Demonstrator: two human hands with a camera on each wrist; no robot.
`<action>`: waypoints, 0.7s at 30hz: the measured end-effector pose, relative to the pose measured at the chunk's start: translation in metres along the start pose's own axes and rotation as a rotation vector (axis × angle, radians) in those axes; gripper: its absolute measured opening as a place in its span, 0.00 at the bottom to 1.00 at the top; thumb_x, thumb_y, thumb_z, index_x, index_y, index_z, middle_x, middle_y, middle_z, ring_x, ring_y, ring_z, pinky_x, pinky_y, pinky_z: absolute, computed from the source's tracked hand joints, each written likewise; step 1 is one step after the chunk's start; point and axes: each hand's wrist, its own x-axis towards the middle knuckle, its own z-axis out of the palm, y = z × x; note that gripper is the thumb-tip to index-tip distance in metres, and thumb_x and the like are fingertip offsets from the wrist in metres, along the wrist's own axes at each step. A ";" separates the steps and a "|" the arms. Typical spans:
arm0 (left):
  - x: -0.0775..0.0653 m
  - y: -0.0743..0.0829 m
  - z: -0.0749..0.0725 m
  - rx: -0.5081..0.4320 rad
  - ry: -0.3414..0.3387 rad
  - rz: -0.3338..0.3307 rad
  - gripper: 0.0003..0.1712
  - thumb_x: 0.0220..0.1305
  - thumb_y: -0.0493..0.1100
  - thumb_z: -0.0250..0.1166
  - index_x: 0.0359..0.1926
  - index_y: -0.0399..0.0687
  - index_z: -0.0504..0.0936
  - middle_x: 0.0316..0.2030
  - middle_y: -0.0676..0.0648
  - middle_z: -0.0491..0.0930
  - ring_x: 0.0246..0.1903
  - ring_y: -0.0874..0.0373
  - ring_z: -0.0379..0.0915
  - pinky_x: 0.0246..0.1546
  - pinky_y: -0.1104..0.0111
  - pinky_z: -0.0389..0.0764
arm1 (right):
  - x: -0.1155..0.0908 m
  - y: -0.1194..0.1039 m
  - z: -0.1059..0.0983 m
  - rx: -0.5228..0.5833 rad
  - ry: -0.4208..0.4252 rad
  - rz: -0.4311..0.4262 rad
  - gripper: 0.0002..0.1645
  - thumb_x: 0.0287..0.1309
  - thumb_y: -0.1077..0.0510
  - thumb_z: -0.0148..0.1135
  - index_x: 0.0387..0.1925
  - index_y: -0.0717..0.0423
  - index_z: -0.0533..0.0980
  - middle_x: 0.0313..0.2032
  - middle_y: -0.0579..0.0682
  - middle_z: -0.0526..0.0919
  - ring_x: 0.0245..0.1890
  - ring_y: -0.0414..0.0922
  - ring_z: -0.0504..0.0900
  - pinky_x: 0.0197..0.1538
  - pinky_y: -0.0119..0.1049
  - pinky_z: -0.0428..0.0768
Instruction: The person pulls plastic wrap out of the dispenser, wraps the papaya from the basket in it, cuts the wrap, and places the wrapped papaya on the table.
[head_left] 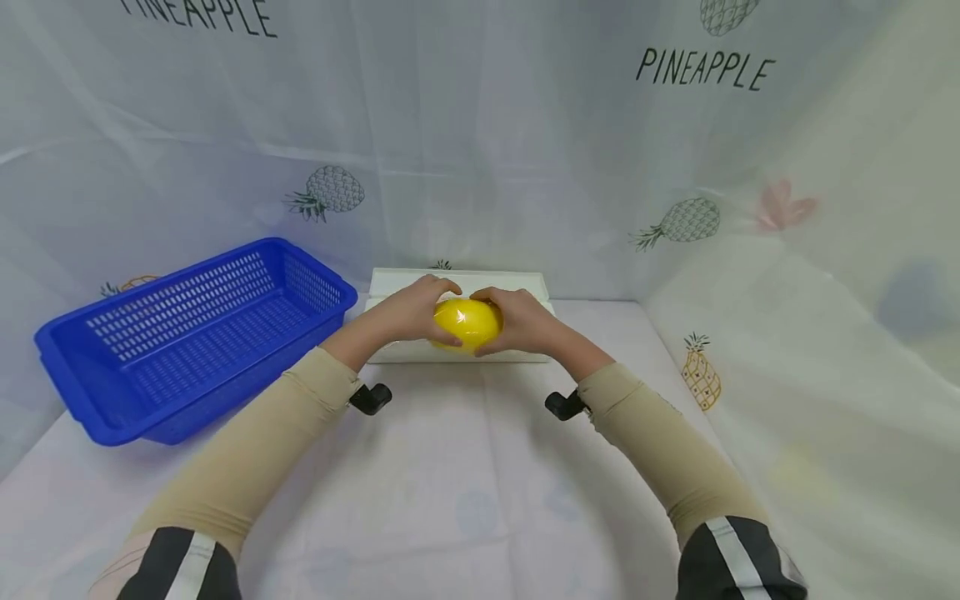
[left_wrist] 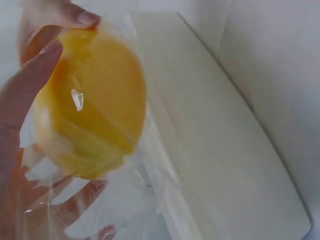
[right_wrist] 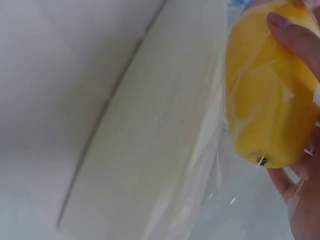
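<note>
Between my two hands is a smooth yellow fruit point(head_left: 468, 323), mango-like in shape, with a small dark stem spot on one end in the right wrist view. Clear plastic film point(left_wrist: 132, 195) covers it in wrinkled, shiny folds. My left hand point(head_left: 411, 312) grips it from the left, thumb and fingers spread around that end. From the other side my right hand point(head_left: 527, 322) holds it, its thumb on the film over the yellow skin point(right_wrist: 265, 85). Right behind and partly below lies a long white box point(head_left: 397, 282), film reaching to its near edge. Some fingers are hidden behind the fruit.
A blue plastic basket point(head_left: 202, 400) with slotted walls stands to the left, close to my left forearm. A white cloth point(head_left: 450, 475) covers the table. Behind and on the right hangs a pineapple-print curtain point(head_left: 495, 183).
</note>
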 end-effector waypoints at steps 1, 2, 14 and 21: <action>0.002 0.000 -0.003 0.033 0.012 0.004 0.48 0.46 0.59 0.78 0.65 0.47 0.68 0.61 0.43 0.70 0.55 0.45 0.66 0.55 0.48 0.70 | 0.003 0.001 -0.004 0.027 -0.015 0.008 0.49 0.38 0.44 0.81 0.62 0.54 0.69 0.52 0.46 0.79 0.45 0.43 0.77 0.51 0.40 0.75; 0.003 0.000 -0.005 0.056 0.020 0.006 0.49 0.45 0.60 0.78 0.65 0.48 0.68 0.60 0.44 0.71 0.54 0.45 0.66 0.53 0.48 0.71 | 0.006 0.002 -0.008 0.056 -0.033 0.017 0.49 0.39 0.44 0.81 0.62 0.54 0.69 0.52 0.46 0.79 0.45 0.43 0.77 0.50 0.40 0.76; 0.031 -0.011 -0.035 -0.158 0.050 0.050 0.45 0.50 0.50 0.78 0.64 0.42 0.67 0.61 0.40 0.68 0.58 0.46 0.65 0.57 0.53 0.71 | 0.045 0.014 -0.052 0.195 -0.142 0.076 0.45 0.45 0.49 0.77 0.64 0.57 0.68 0.55 0.48 0.75 0.47 0.46 0.74 0.52 0.42 0.75; 0.037 -0.012 -0.061 -0.230 0.094 0.024 0.44 0.51 0.49 0.77 0.66 0.44 0.66 0.64 0.40 0.68 0.59 0.45 0.66 0.57 0.55 0.73 | 0.063 0.015 -0.075 0.258 -0.122 0.074 0.44 0.46 0.50 0.76 0.64 0.55 0.69 0.55 0.48 0.76 0.47 0.48 0.74 0.51 0.41 0.76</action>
